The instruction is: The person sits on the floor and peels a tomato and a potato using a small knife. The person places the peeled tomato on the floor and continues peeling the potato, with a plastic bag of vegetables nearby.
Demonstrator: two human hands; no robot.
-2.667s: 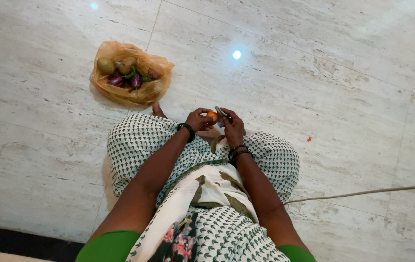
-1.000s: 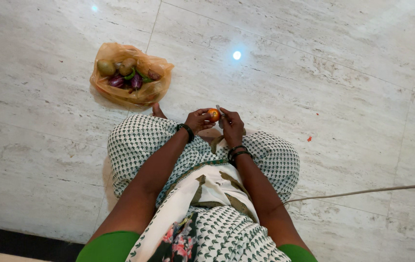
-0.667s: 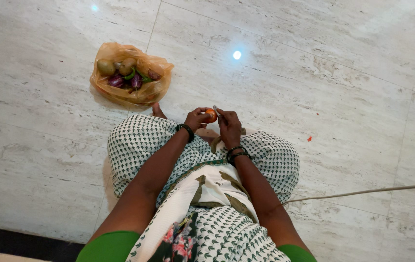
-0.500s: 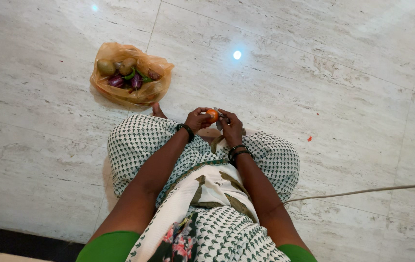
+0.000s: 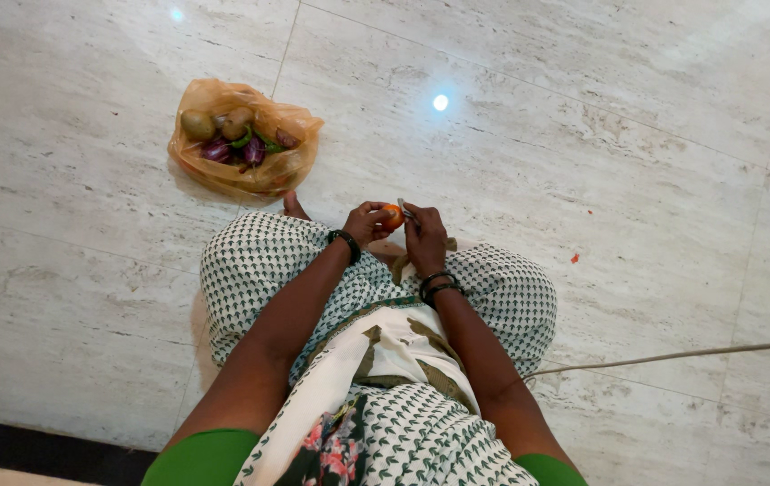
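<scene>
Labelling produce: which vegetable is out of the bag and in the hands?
The small orange-red tomato, pinched in the left hand, the right hand beside it. The brown and purple ones lie in the orange bag.

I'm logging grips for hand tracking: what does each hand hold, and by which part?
The left hand cups a small orange tomato around its side. The right hand grips a small blade by its lower end, hidden in the fist.

Both hands (image 5: pixel 398 229) together — fingers curled
</scene>
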